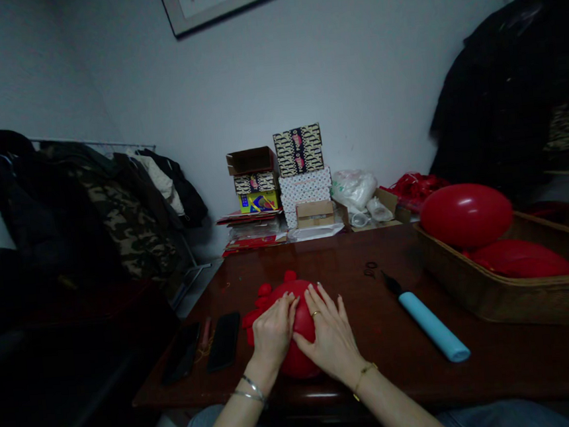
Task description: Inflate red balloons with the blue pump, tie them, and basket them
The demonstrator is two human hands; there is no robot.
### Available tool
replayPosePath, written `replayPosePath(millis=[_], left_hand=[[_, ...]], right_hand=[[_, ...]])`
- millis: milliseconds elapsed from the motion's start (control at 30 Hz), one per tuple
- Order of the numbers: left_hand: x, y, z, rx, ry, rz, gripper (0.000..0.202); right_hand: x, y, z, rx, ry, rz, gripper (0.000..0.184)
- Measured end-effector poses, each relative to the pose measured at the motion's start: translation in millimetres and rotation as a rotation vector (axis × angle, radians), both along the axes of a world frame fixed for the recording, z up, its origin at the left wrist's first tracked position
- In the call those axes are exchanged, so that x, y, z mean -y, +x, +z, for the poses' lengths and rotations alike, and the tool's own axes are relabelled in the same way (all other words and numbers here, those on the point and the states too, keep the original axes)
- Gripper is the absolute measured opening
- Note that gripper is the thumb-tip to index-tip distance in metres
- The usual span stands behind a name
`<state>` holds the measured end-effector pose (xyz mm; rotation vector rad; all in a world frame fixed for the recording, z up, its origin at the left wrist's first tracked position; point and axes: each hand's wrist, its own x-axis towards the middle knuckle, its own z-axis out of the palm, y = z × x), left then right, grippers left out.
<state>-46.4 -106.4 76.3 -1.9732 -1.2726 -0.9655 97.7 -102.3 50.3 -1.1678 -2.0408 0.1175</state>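
One left hand (273, 327) curls (I can't tell if it's pinching), one right hand (331, 332) spreads, both on one red balloon (300, 363); two more balloons (467, 215) sit in one brown basket (522, 306).

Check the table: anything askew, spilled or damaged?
No spill or damage visible; the held balloon looks intact. Mildly odd: the upper balloon bulges above the basket, which looks precarious.

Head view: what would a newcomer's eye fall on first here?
Probably the glossy red balloon at the left end of the basket on the right. Next, the left hand and right hand on another red balloon in the lower middle. Then the light-blue tube, lying between hands and basket.
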Motion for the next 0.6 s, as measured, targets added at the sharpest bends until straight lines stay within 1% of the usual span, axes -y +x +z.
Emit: replayPosePath(millis=[67, 133, 200, 267, 333, 367, 433, 533, 600], left_hand=[[2.4, -2.7, 4.3, -0.025, -0.035, -0.069, 0.016], [3.6, -6.6, 10.9, -0.055, -0.079, -0.156, 0.015], [2.9, -10.8, 18.1, -0.102, -0.124, -0.255, 0.014], [0.4, -14.2, 23.8, -0.166, -0.17, -0.36, 0.014], [-3.2, -16.4, 25.7, -0.198, -0.188, -0.435, 0.014], [-4.9, -17.0, 24.9, -0.193, -0.188, -0.449, 0.015], [-7.6, -17.2, 20.6, -0.138, -0.166, -0.413, 0.015], [-8.3, -15.6, 10.7, -0.013, -0.109, -0.242, 0.013], [-7.2, -13.9, 4.9, 0.057, -0.096, -0.126, 0.011]], right_hand=[[-3.1, 1.9, 1.2, -0.01, -0.044, -0.037, 0.08], [-6.8, 6.9, 3.8, -0.033, -0.084, -0.026, 0.082], [-10.4, 14.1, 8.2, -0.044, -0.093, 0.038, 0.081], [-13.8, 21.9, 14.1, -0.036, -0.084, 0.133, 0.081], [-16.3, 28.0, 19.3, -0.031, -0.09, 0.213, 0.078], [-16.9, 29.8, 20.8, -0.043, -0.101, 0.241, 0.076], [-15.6, 30.3, 20.8, -0.111, -0.132, 0.269, 0.076], [-6.8, 23.9, 14.5, -0.252, -0.187, 0.256, 0.07], [1.2, 17.1, 9.4, -0.244, -0.21, 0.257, 0.068]])
